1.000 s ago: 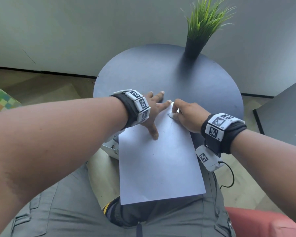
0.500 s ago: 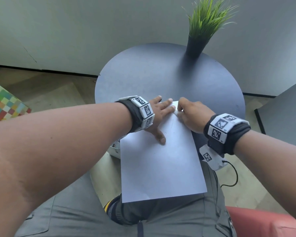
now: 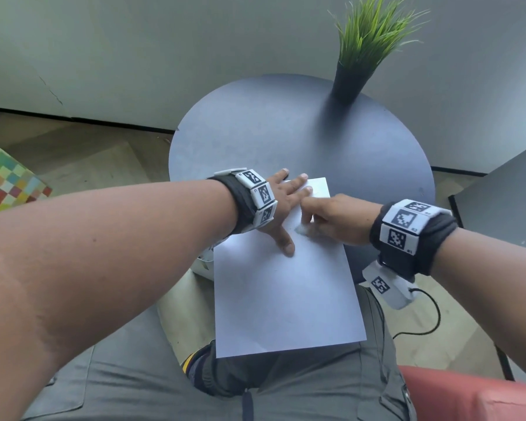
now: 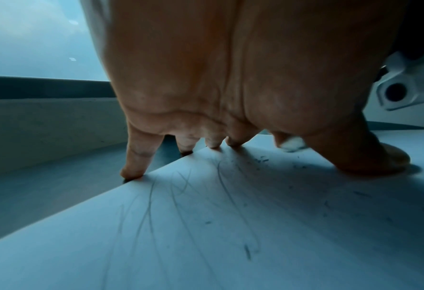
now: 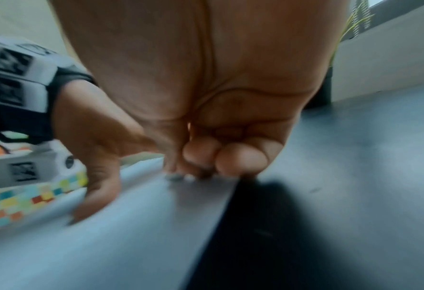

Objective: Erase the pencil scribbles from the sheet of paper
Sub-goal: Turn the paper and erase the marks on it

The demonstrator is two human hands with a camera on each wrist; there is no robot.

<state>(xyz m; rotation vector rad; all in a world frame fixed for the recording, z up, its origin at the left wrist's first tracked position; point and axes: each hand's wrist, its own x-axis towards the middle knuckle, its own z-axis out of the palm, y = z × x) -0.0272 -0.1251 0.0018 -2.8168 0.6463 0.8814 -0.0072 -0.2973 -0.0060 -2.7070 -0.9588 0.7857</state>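
A white sheet of paper (image 3: 286, 299) lies across the near edge of a round dark table (image 3: 286, 132) and over my lap. My left hand (image 3: 281, 208) lies flat on its upper left part, fingers spread and pressing it down. Faint pencil scribbles (image 4: 186, 196) and dark eraser crumbs show under that palm in the left wrist view. My right hand (image 3: 322, 220) pinches a small white eraser (image 3: 302, 229) against the paper, just right of the left thumb. The eraser (image 4: 291, 144) also shows past the left thumb. The right wrist view is blurred; its fingers (image 5: 221, 157) are curled.
A black pot with green grass (image 3: 356, 71) stands at the table's far right. A second dark tabletop (image 3: 504, 208) sits to the right, a colourful checked block (image 3: 3, 183) on the floor to the left. A cable (image 3: 428, 317) hangs from my right wristband. A red seat (image 3: 474, 393) lies at bottom right.
My right hand has slid the eraser from the sheet's top edge down toward me, to beside the left thumb. The left hand stays pressing the paper.
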